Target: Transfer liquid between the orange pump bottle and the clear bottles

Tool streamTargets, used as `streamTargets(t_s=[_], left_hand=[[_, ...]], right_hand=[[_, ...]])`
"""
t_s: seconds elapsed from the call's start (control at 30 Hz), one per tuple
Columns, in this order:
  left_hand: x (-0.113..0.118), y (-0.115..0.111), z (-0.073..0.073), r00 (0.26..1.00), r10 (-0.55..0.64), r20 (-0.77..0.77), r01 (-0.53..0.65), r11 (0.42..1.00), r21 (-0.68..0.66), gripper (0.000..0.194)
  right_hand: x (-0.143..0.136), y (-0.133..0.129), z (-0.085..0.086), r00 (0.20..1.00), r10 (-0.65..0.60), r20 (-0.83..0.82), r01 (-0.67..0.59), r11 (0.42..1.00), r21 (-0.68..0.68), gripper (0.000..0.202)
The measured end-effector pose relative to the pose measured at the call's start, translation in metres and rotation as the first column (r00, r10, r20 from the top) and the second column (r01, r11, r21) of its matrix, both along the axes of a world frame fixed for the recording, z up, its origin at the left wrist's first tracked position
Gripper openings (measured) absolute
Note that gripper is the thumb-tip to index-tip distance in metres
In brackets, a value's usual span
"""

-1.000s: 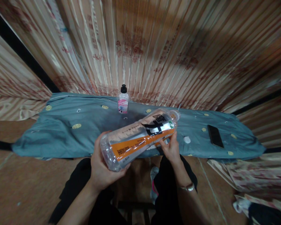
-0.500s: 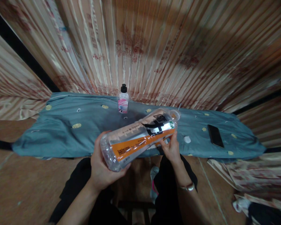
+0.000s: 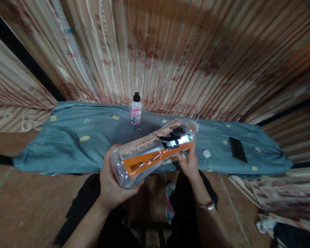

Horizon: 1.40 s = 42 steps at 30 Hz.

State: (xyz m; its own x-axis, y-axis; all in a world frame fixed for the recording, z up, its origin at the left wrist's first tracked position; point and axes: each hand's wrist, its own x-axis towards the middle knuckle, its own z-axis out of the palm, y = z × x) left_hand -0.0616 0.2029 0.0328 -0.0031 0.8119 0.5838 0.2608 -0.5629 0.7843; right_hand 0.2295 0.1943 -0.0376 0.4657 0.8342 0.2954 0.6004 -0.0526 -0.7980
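Note:
A large clear plastic bottle [image 3: 147,153] with an orange, black and silver label lies tilted between my hands, its neck up and to the right. My left hand [image 3: 115,186] is wrapped around the bottle's base. Near the neck end, my right hand [image 3: 189,163] grips the bottle from below, its fingers partly hidden behind it. A thin stick or straw shows by the mouth, too small to make out. Behind the bottle, a small clear bottle [image 3: 136,112] with a pink label and black cap stands upright on the cloth.
A blue-green patterned cloth [image 3: 67,137] covers the long table. A dark phone [image 3: 237,150] lies on its right part, and a small white round piece [image 3: 206,153] lies nearer my right hand. Pleated curtains [image 3: 155,51] hang behind, with dark poles at both sides.

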Motion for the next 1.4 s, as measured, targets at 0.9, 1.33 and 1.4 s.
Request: streamTargets(t_s=[0.9,1.33,1.4], left_hand=[[0.0009,0.0025,-0.0017,1.0,-0.014,0.016,0.013,0.998,0.061,0.084],[-0.0002,0.0024,-0.0013,1.0,-0.006,-0.01,0.006,0.998,0.062,0.084],[0.0003,0.0024,-0.0019,1.0,-0.01,-0.001,0.01,0.998,0.056,0.085]], right_hand=[[0.0017,0.0005,-0.0047,1.0,-0.007,0.01,0.007,1.0,-0.001,0.073],[0.0018,0.0001,-0.0032,1.0,-0.005,0.01,0.005,1.0,-0.011,0.071],[0.0021,0.0,-0.0041,1.0,0.006,0.018,-0.006,1.0,0.003,0.071]])
